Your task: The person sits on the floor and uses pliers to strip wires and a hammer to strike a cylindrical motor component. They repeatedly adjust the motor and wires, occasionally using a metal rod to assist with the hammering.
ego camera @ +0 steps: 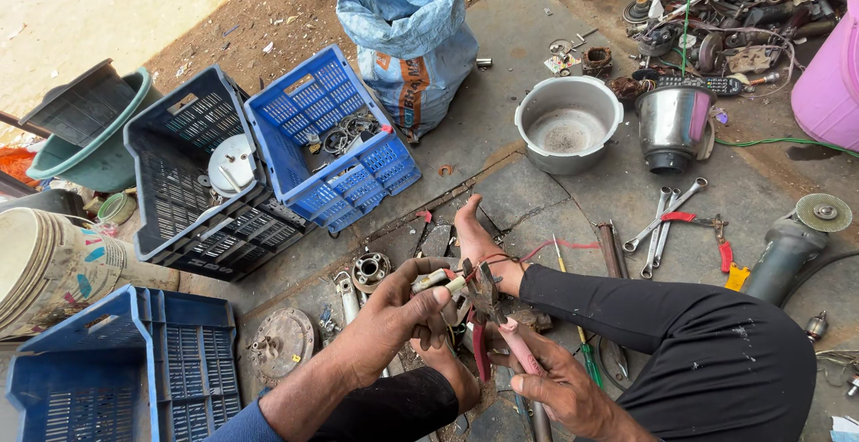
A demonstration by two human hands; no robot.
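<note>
Red-handled steel pliers [488,321] stood nearly upright in the right hand [559,384], whose grip was closed on the handles. Their tips met a small cream cylindrical part [436,280], pinched just left of the pliers in the left hand [398,312].

Crates [331,129] blue, lattice-patterned; sack [407,35] pale blue; drum [828,75] pink; pliers [501,339] w/ pink handles.

Cracked grey concrete floor [501,138] meets bare sunlit dirt [107,4], with blue plastic crates [331,138] standing around.
</note>
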